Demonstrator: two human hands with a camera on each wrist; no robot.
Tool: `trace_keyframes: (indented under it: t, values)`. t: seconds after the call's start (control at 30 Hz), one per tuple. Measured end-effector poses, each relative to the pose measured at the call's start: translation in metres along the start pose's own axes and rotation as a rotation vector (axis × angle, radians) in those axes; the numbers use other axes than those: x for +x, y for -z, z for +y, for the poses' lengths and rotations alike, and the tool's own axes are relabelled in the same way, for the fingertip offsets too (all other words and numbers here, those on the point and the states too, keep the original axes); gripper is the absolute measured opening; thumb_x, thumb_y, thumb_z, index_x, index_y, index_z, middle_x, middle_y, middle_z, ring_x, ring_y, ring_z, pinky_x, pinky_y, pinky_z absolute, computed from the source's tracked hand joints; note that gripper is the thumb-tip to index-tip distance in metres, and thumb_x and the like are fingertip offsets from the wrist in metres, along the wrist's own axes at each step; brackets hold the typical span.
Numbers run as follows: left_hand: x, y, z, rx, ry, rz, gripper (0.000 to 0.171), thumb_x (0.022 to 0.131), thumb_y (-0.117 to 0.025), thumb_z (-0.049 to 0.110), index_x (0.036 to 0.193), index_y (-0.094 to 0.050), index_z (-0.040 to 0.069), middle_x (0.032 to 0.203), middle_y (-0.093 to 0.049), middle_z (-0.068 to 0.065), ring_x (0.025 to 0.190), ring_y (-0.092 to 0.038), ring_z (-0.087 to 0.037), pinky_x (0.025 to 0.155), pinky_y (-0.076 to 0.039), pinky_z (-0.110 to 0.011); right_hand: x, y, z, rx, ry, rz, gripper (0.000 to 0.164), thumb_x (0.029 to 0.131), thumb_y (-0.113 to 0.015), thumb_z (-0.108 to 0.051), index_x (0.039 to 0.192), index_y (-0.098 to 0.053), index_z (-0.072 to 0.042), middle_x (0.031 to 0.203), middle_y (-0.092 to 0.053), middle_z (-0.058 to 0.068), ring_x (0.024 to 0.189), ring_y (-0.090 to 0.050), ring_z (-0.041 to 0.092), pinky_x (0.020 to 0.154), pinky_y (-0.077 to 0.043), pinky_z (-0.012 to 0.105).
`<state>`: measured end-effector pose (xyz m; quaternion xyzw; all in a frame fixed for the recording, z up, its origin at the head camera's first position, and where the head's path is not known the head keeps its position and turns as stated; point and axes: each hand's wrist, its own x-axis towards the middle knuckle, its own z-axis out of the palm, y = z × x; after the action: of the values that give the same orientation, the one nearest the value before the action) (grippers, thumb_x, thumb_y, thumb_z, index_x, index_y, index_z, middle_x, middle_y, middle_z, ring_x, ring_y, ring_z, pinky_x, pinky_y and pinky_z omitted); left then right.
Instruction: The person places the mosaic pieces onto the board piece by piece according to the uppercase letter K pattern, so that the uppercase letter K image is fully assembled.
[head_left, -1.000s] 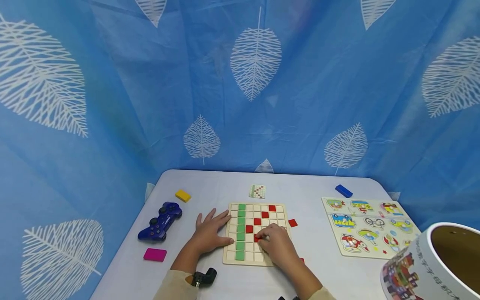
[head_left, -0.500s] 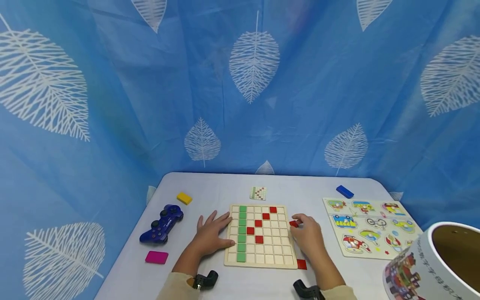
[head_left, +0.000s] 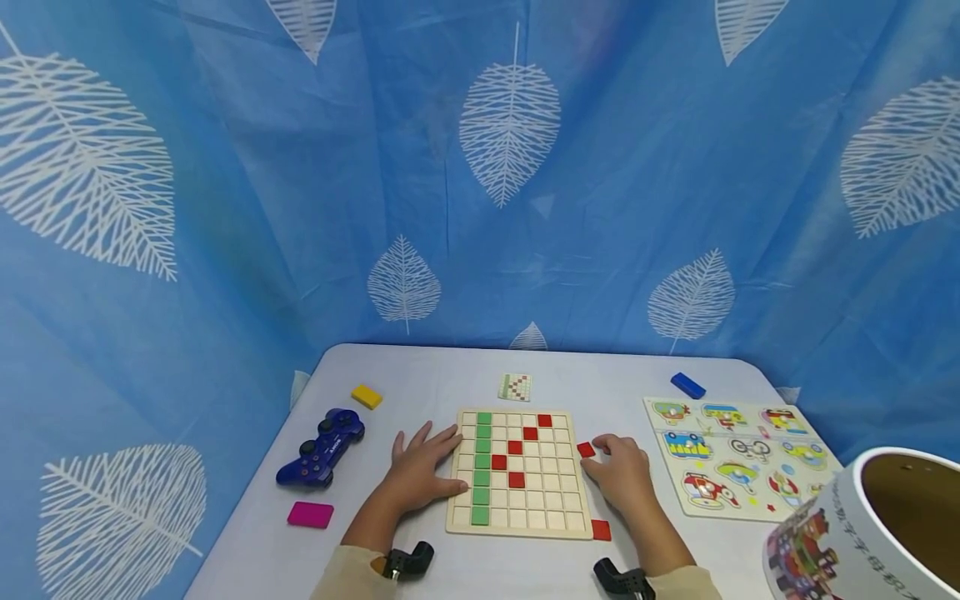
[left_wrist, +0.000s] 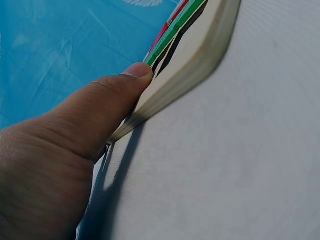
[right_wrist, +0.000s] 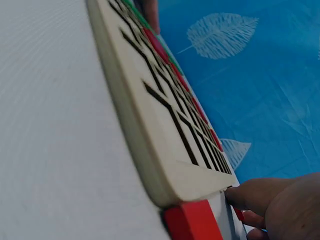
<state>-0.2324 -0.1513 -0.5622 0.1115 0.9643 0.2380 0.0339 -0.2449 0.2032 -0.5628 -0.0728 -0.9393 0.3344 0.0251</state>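
Observation:
A square wooden grid board (head_left: 525, 533) lies flat, with a column of green tiles (head_left: 481, 467) and several red tiles set in its cells. My left hand (head_left: 414, 477) rests along its left side with fingers spread; in the left wrist view the thumb (left_wrist: 112, 102) lies on the rim. Off the board's right edge, my right hand (head_left: 624, 475) has thumb and index finger bent at the corner of a loose red square tile (head_left: 585, 449), pinching its edge. Another loose red tile (head_left: 601, 530) lies by the board's near right corner, also seen close in the right wrist view.
A small pattern card (head_left: 515, 387) lies beyond the board. To the left are a blue game controller (head_left: 321, 448), a yellow block (head_left: 367, 396) and a magenta block (head_left: 310, 514). A vehicle puzzle (head_left: 738, 454), a blue block (head_left: 687, 385) and a white printed container (head_left: 817, 533) stand right.
My right hand has moved from the board, leaving a red tile in a cell, rightward to the loose red tile beside the edge. My left hand has stayed put.

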Motion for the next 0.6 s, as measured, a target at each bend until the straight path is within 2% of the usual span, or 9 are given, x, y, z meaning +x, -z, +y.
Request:
trace_keyframes:
  t: [0.07, 0.2, 0.4, 0.47, 0.6]
  values:
    - [0.0, 0.0, 0.0, 0.001, 0.002, -0.002, 0.09, 0.079, -0.083, 0.063, 0.156, -0.052, 0.03, 0.167, -0.041, 0.008, 0.161, -0.018, -0.037, 0.122, 0.003, -0.076, 0.0, -0.002, -0.003, -0.014, -0.005, 0.017, 0.041, 0.089, -0.08, -0.024, 0.124, -0.07, -0.003, 0.123, -0.064, 0.021, 0.111, -0.054, 0.039, 0.087, -0.05, 0.049]
    - [0.0, -0.001, -0.001, 0.006, 0.008, 0.0, 0.09, 0.079, -0.083, 0.063, 0.156, -0.052, 0.029, 0.167, -0.041, 0.008, 0.161, -0.018, -0.036, 0.122, 0.003, -0.076, 0.002, -0.006, -0.005, -0.018, -0.019, 0.027, 0.035, 0.09, -0.078, -0.023, 0.119, -0.072, -0.005, 0.119, -0.064, 0.02, 0.108, -0.054, 0.038, 0.081, -0.046, 0.044]
    - [0.0, -0.002, -0.001, -0.004, 0.006, 0.0, 0.09, 0.078, -0.083, 0.063, 0.155, -0.052, 0.029, 0.167, -0.041, 0.008, 0.161, -0.018, -0.037, 0.122, 0.003, -0.076, -0.002, 0.001, -0.005, 0.051, -0.04, -0.004, 0.033, 0.092, -0.069, -0.013, 0.123, -0.07, -0.003, 0.124, -0.063, 0.021, 0.111, -0.054, 0.037, 0.093, -0.05, 0.053]
    - [0.0, -0.002, 0.0, -0.008, 0.006, -0.001, 0.09, 0.079, -0.084, 0.063, 0.155, -0.053, 0.029, 0.167, -0.041, 0.007, 0.161, -0.018, -0.037, 0.122, 0.003, -0.076, -0.008, 0.004, -0.007, 0.091, -0.022, -0.022, 0.032, 0.093, -0.068, -0.012, 0.124, -0.069, -0.005, 0.122, -0.064, 0.018, 0.107, -0.056, 0.033, 0.092, -0.052, 0.05]
    - [0.0, 0.0, 0.001, -0.002, 0.006, 0.001, 0.09, 0.079, -0.083, 0.063, 0.156, -0.052, 0.029, 0.167, -0.041, 0.008, 0.161, -0.018, -0.037, 0.122, 0.003, -0.076, -0.027, 0.004, -0.019, 0.16, 0.096, -0.099, 0.034, 0.091, -0.07, -0.008, 0.125, -0.07, -0.011, 0.109, -0.066, 0.005, 0.091, -0.057, 0.02, 0.078, -0.05, 0.035]
